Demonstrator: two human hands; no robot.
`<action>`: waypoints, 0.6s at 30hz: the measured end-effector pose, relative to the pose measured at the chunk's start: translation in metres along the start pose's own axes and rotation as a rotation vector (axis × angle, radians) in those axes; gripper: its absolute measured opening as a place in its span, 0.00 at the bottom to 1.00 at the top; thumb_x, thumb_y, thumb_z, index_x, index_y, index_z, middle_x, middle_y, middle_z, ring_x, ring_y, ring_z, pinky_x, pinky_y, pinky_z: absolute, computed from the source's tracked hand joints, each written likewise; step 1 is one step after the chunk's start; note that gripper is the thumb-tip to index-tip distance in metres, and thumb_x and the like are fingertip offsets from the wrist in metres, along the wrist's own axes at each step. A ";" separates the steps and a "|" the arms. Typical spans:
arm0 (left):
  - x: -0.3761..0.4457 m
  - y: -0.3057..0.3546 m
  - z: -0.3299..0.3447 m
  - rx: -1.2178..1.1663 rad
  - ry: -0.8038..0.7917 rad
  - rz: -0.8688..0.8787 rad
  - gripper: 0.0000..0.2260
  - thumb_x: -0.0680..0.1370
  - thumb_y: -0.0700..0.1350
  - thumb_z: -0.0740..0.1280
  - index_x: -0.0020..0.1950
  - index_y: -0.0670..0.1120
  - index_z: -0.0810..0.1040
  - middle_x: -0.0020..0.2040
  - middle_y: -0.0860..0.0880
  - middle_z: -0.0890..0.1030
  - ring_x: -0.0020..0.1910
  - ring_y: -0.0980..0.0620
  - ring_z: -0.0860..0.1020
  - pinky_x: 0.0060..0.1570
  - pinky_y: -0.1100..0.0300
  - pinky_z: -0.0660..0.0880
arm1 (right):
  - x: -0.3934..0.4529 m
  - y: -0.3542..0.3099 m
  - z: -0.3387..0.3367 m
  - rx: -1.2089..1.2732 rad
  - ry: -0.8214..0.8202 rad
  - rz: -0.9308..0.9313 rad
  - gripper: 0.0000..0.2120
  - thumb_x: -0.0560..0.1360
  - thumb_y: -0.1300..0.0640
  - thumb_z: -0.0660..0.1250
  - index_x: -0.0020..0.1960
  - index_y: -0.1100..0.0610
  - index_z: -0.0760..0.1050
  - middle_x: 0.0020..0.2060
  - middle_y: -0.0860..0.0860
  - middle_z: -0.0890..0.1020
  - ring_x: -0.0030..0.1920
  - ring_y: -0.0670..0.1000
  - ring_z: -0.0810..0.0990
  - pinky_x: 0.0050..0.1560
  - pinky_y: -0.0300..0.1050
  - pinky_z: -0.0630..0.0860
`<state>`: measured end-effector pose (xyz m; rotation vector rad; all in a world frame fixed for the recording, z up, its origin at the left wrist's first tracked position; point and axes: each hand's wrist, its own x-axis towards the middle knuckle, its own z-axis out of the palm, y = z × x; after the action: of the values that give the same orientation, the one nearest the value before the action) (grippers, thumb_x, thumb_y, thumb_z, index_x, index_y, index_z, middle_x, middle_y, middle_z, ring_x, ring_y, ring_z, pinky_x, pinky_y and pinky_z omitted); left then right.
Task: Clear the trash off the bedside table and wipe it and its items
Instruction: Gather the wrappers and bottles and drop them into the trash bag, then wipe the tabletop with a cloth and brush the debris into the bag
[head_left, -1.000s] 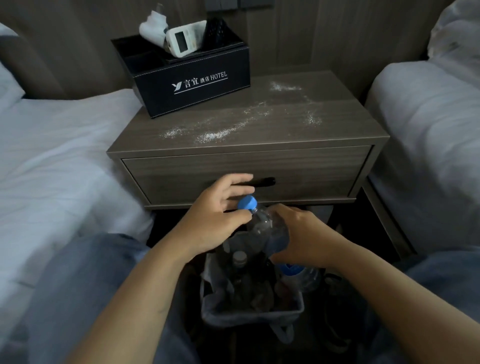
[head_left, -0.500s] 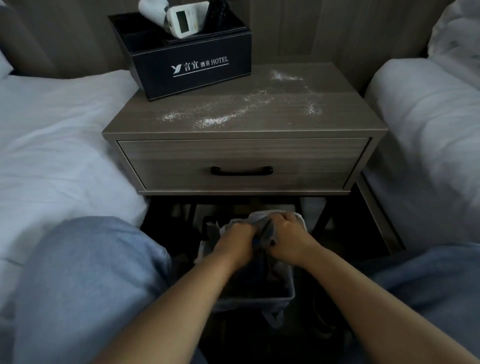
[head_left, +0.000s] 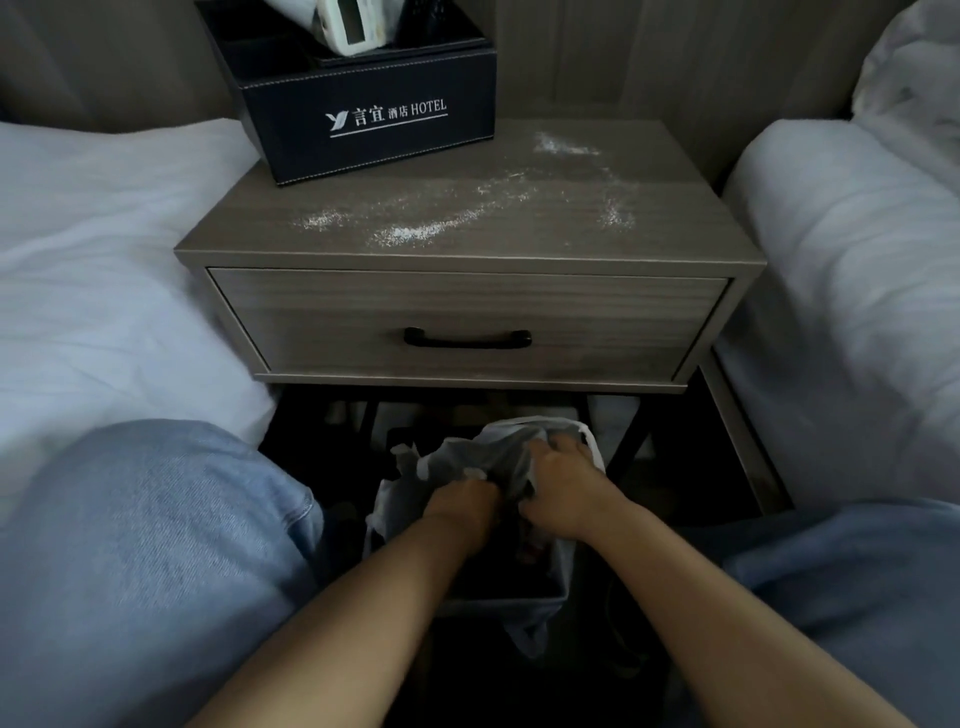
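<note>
Both hands, left hand (head_left: 464, 501) and right hand (head_left: 563, 488), gripped the bin bag (head_left: 470, 457) below the dusty table (head_left: 467, 218).

Left hand (head_left: 462, 501) and right hand (head_left: 563, 488), fingers curled, grip side by side.

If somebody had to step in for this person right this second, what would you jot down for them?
Hands: the left hand and the right hand both grip the bin liner of the trash bin on the floor under the bedside table.
Things: white powder is scattered across the tabletop; the black hotel organizer box stands at its back left corner with a white remote in it.
Done: no loose trash shows on the tabletop.
Left: wipe off the powder, then wipe the box and its items. No cloth is in view.
</note>
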<state>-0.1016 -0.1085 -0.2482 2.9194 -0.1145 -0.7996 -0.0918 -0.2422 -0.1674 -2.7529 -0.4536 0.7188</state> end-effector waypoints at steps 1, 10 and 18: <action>-0.003 -0.004 -0.012 0.005 0.018 -0.029 0.15 0.81 0.45 0.61 0.67 0.45 0.75 0.66 0.41 0.75 0.64 0.42 0.75 0.61 0.49 0.74 | 0.000 -0.003 -0.004 0.017 0.023 -0.011 0.35 0.74 0.54 0.67 0.76 0.57 0.55 0.73 0.59 0.59 0.73 0.62 0.57 0.72 0.52 0.62; -0.095 -0.042 -0.166 -0.438 0.630 -0.016 0.06 0.76 0.45 0.68 0.45 0.56 0.82 0.42 0.57 0.82 0.42 0.55 0.81 0.45 0.54 0.80 | -0.018 -0.030 -0.054 0.294 0.379 -0.185 0.23 0.74 0.60 0.66 0.68 0.51 0.72 0.59 0.51 0.80 0.55 0.48 0.80 0.50 0.32 0.73; -0.118 -0.067 -0.277 -0.641 0.862 0.117 0.06 0.77 0.48 0.68 0.40 0.56 0.78 0.36 0.57 0.83 0.34 0.60 0.80 0.33 0.63 0.78 | -0.012 -0.080 -0.193 0.361 0.540 -0.264 0.08 0.74 0.57 0.69 0.52 0.50 0.80 0.42 0.41 0.81 0.41 0.36 0.79 0.37 0.21 0.70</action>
<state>-0.0582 -0.0053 0.0387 2.3429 0.0443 0.4119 -0.0222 -0.2052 0.0262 -2.3479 -0.4911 -0.0187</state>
